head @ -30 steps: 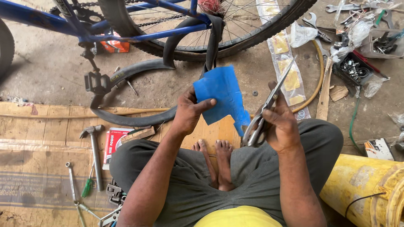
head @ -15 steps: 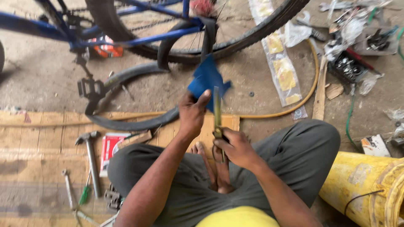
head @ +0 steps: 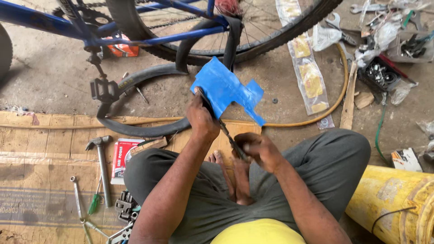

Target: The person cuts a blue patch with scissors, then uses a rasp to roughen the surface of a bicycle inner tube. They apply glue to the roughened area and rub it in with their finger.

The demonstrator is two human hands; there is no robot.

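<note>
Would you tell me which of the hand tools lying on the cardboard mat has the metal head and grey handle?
The hammer, lying beside the red-and-white packet. The green-handled screwdriver and the slim spanner below it have no such head.

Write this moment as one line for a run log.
left hand: holds blue sheet | right hand: holds scissors | blades at sheet edge | hammer on cardboard
</note>
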